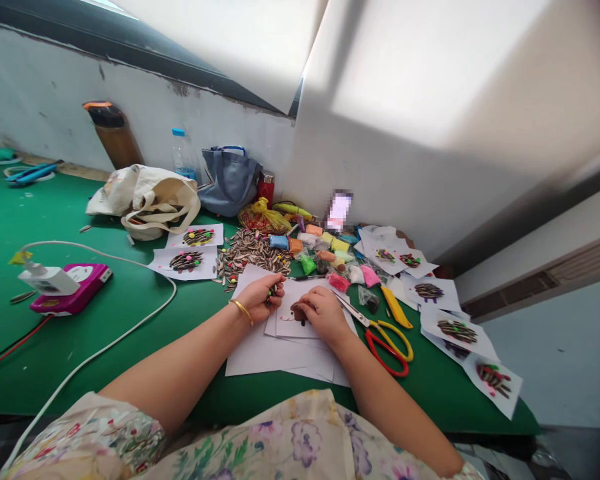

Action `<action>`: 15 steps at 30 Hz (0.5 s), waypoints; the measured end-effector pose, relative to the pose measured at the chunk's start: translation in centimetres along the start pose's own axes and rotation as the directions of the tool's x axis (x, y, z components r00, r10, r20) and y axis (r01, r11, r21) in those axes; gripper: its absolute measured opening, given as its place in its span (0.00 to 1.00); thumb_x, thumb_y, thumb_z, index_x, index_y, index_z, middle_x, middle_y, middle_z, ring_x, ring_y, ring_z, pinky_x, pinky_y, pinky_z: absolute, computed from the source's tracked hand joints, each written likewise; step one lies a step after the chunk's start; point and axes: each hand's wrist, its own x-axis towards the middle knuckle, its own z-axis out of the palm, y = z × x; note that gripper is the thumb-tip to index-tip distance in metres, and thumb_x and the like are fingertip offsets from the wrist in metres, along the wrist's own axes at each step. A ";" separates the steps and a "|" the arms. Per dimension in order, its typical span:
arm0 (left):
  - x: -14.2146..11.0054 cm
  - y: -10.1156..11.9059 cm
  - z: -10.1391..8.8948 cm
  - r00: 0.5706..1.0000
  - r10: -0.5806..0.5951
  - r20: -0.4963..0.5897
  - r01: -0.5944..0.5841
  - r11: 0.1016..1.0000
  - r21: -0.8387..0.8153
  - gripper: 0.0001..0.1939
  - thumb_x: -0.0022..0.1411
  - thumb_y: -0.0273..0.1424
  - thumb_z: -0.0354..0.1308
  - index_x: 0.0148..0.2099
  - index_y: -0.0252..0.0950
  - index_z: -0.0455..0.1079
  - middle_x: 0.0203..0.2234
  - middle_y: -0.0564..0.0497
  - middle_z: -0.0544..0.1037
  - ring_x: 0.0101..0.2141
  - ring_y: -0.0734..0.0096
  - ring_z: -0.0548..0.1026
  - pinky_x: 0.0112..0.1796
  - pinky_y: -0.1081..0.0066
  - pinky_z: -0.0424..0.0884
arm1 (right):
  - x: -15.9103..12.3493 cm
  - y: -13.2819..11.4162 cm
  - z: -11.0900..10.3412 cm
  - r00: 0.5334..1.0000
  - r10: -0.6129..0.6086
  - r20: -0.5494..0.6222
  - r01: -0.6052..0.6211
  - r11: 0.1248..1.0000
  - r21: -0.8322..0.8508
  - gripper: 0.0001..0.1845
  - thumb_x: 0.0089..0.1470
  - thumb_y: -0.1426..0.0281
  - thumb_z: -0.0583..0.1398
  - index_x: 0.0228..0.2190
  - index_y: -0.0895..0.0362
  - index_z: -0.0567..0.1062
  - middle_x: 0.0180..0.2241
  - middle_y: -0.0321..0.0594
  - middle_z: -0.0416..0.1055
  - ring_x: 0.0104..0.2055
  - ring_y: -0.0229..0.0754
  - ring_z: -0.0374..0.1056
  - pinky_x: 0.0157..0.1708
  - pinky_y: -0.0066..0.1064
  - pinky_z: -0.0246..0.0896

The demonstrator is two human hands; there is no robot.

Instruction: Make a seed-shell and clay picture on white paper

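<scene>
My left hand (261, 293), with a gold bangle on the wrist, is cupped shut on several sunflower seeds above a stack of white paper sheets (275, 347). My right hand (323, 313) pinches a seed against a brown clay patch (298, 311) on the top sheet. A heap of striped sunflower seeds (247, 252) lies just beyond the paper on the green table (130, 313).
Yellow-and-red scissors (387, 340) and a yellow knife (396, 308) lie right of my hand. Packets of coloured clay (325, 257), finished seed pictures (457, 330), canvas bag (147, 200), grey bag (230, 179), water bottle (183, 155), and a pink device (73, 293) with white cable sit around.
</scene>
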 end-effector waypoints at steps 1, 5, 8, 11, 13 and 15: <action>0.0 0.0 0.0 1.000 0.002 0.001 -0.002 1.000 0.001 0.05 0.64 0.26 0.55 0.34 0.32 0.65 0.22 0.56 0.61 0.18 0.84 0.64 0.12 0.87 0.52 | 0.0 -0.1 0.0 1.000 0.001 0.003 -0.001 1.000 -0.004 0.10 0.58 0.71 0.59 0.28 0.52 0.80 0.30 0.38 0.70 0.38 0.41 0.65 0.41 0.32 0.57; 0.1 0.0 -0.1 1.000 0.002 0.004 -0.002 1.000 0.006 0.05 0.64 0.26 0.55 0.34 0.32 0.65 0.22 0.56 0.61 0.18 0.83 0.64 0.12 0.87 0.52 | 0.2 -0.3 0.1 1.000 0.011 0.001 -0.011 1.000 -0.013 0.10 0.57 0.71 0.60 0.27 0.53 0.80 0.30 0.38 0.70 0.37 0.41 0.64 0.41 0.32 0.57; 0.0 0.0 0.0 1.000 0.004 0.002 -0.004 1.000 0.009 0.05 0.65 0.26 0.54 0.34 0.32 0.65 0.22 0.56 0.62 0.18 0.83 0.64 0.12 0.87 0.52 | 0.3 -0.4 0.1 1.000 0.011 0.000 -0.011 1.000 -0.012 0.10 0.57 0.71 0.60 0.27 0.53 0.80 0.30 0.38 0.70 0.37 0.41 0.64 0.41 0.32 0.57; 0.0 -0.1 0.0 1.000 0.008 0.000 -0.008 1.000 0.013 0.05 0.65 0.26 0.53 0.34 0.32 0.65 0.22 0.56 0.62 0.18 0.84 0.64 0.12 0.87 0.52 | 0.3 -0.3 0.0 1.000 0.008 0.005 -0.008 1.000 -0.009 0.11 0.58 0.71 0.59 0.27 0.52 0.80 0.30 0.38 0.70 0.37 0.41 0.64 0.41 0.32 0.57; 0.0 -0.1 0.0 1.000 0.008 0.001 -0.008 1.000 0.015 0.06 0.65 0.26 0.53 0.34 0.32 0.65 0.22 0.56 0.62 0.18 0.84 0.64 0.12 0.87 0.52 | 0.2 -0.1 0.0 1.000 0.004 0.004 -0.004 1.000 -0.007 0.10 0.58 0.71 0.60 0.27 0.52 0.80 0.30 0.38 0.70 0.37 0.41 0.65 0.41 0.32 0.57; -0.1 -0.1 0.0 1.000 0.009 0.001 -0.009 1.000 0.015 0.06 0.65 0.26 0.53 0.34 0.32 0.65 0.22 0.56 0.62 0.18 0.84 0.64 0.12 0.87 0.52 | 0.0 0.1 -0.1 1.000 -0.001 0.001 0.001 1.000 0.002 0.09 0.57 0.71 0.60 0.29 0.52 0.81 0.30 0.38 0.70 0.37 0.41 0.65 0.41 0.32 0.58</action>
